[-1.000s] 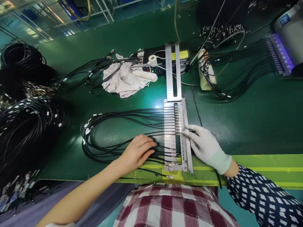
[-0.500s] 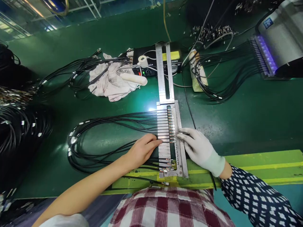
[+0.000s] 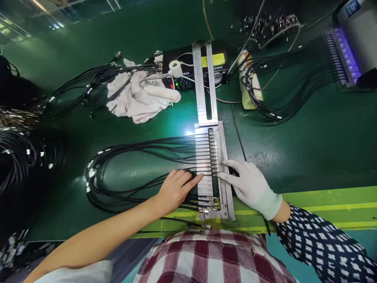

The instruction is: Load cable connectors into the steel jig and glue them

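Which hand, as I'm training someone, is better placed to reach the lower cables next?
Probably the left hand: it lies right beside the lower cables, on their side of the metal fixture, while the gloved right hand is at the opposite edge.

Metal jig (image 3: 205, 188) w/ satin sheen, smooth plas.-look cables (image 3: 129, 146), matt cloth rag (image 3: 129, 96), semi-gloss tabletop (image 3: 297, 145)

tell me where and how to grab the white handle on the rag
Probably best around mid-length, fingers across the white handle, coming from above and the near side: it is a long, rounded bar lying roughly left to right over the rag, and a grey cord loops past its far side and left end.
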Motion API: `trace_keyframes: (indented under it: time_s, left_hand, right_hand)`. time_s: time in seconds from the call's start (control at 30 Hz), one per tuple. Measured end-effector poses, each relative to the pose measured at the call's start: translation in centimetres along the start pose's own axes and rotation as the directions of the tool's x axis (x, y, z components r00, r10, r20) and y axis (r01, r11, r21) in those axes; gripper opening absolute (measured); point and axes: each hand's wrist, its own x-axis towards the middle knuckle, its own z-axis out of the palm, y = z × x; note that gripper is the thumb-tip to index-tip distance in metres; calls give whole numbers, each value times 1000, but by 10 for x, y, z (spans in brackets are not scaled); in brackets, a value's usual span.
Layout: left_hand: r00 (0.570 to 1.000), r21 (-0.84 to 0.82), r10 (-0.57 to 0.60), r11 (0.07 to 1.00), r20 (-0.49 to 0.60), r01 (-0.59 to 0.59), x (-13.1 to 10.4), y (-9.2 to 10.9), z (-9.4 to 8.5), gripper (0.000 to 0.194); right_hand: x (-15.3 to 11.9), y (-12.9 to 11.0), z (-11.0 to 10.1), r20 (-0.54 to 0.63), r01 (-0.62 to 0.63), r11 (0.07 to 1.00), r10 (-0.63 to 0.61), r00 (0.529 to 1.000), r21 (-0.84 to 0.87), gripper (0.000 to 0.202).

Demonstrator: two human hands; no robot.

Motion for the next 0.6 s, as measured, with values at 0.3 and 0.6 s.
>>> trace_keyframes:
  time_s: [0.3,0.6]
  left_hand:
    - [970,-287,-138,939,198,192,-12,17,-17,19]
    - [976,-464,-215,861,44,210,-4,20,-16,11]
  right_hand:
    - [-10,-7,-2,-38,-148,976,156,987,160,44]
    - [-8,-7,-3,-45,-201,944,220,975,262,38]
